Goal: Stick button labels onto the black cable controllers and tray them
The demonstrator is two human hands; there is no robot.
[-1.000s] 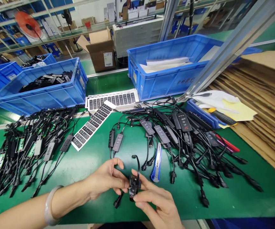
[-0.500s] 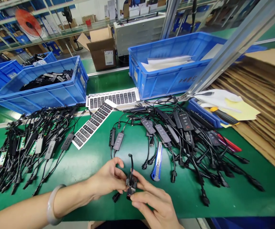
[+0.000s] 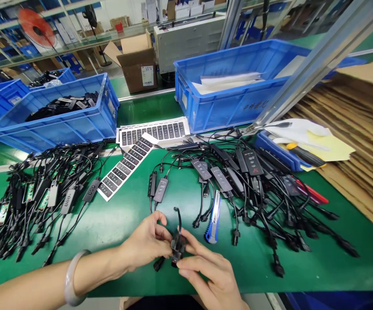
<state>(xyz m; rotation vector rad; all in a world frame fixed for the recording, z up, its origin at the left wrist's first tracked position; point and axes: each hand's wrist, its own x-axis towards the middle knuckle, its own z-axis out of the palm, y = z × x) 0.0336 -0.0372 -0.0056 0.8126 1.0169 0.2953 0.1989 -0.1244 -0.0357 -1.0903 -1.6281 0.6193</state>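
Nearby, black cables (image 3: 62, 102) in blue crate (image 3: 54, 131)

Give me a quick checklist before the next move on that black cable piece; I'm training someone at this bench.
1. Black cable piece held by both hands: ok, left hand and right hand are both on it.
2. Thin lead free of other cables: ok, it stands up clear.
3. Blue utility knife away from the hands: ok, it lies apart on the green mat.
4. Knife's blade retracted: cannot tell from this view.
5. Sticker strip away from the hands: ok.
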